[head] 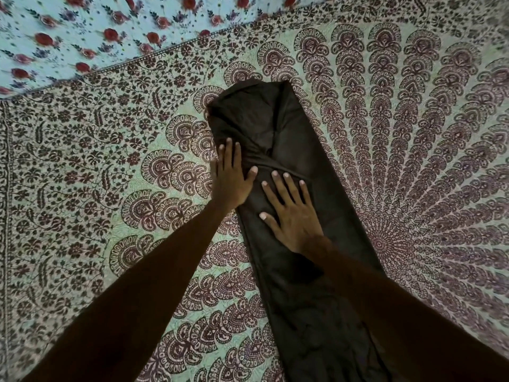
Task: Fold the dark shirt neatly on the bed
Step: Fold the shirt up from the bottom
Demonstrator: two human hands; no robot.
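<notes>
Below, the bed (pixel 413 133) is covered by a green spread with a dark red mandala print, and a flowered blue sheet (pixel 82 31) lies at its far edge. On the spread lies the dark shirt (pixel 278 128), folded into a long narrow strip. Both hands press flat on it with spread fingers, gripping nothing: the left hand (pixel 230 180) at its left edge, the right hand (pixel 292 213) on its middle.

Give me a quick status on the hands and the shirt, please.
Left hand and right hand flat, open, pressing. Dark shirt folded into long strip on bedspread. Nothing in the way.
</notes>
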